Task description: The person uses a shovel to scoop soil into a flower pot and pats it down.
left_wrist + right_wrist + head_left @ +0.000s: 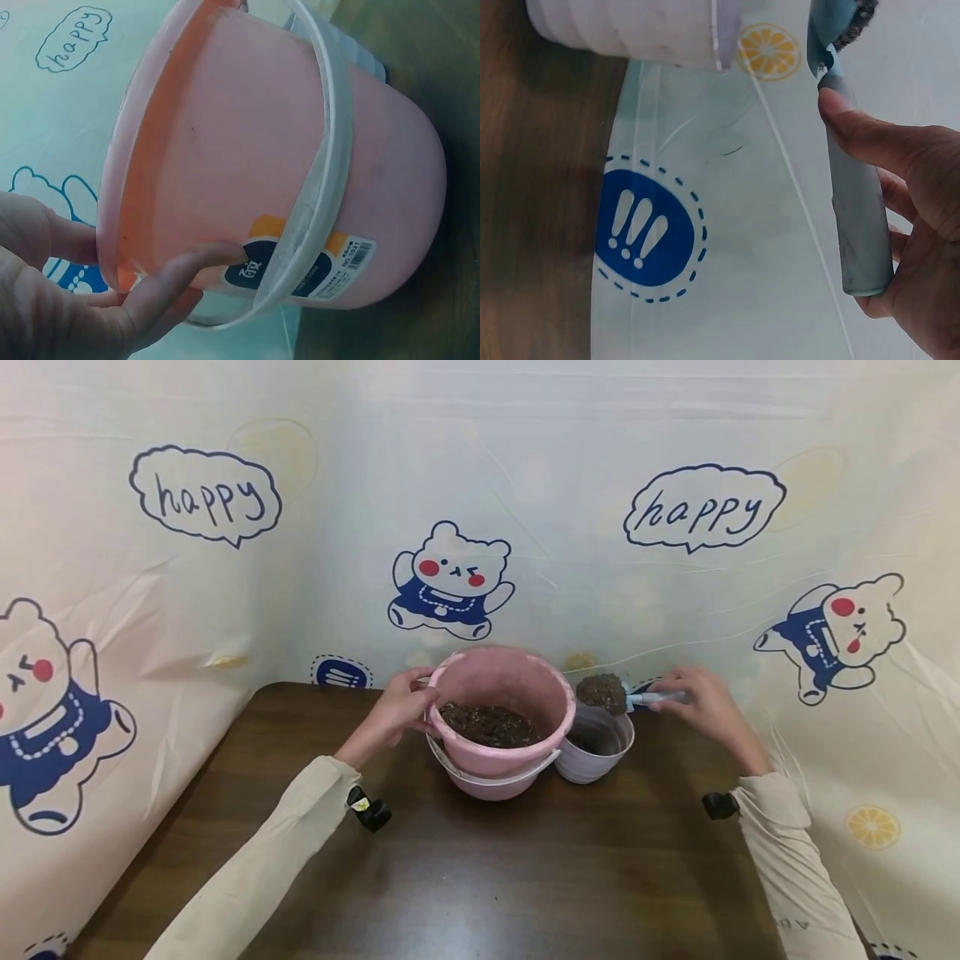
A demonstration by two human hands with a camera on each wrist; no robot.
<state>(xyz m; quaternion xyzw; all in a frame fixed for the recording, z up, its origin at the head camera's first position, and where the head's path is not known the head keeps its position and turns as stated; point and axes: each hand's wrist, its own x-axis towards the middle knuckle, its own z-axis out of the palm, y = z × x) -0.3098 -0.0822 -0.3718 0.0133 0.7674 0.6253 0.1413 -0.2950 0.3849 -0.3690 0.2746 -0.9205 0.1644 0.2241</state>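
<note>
A pink bucket [495, 760] with dark soil [491, 725] in it stands on the table. My left hand [401, 706] grips its left rim; in the left wrist view the fingers curl round the bucket's rim [112, 172]. My right hand [697, 702] holds a small trowel by its grey-blue handle [859, 210]. A heap of soil [602, 693] covers the trowel's blade, which hangs over the far rim of a ribbed whitish pot [592, 767]. Some dark soil shows inside the pot, which stands close against the bucket's right side.
The bucket's white handle [337, 142] hangs down along its side. Behind and around the brown wooden table [487, 877] hangs a pale printed cloth [570, 460] with bears and lettering. A black wrist strap [369, 810] sits at the left cuff.
</note>
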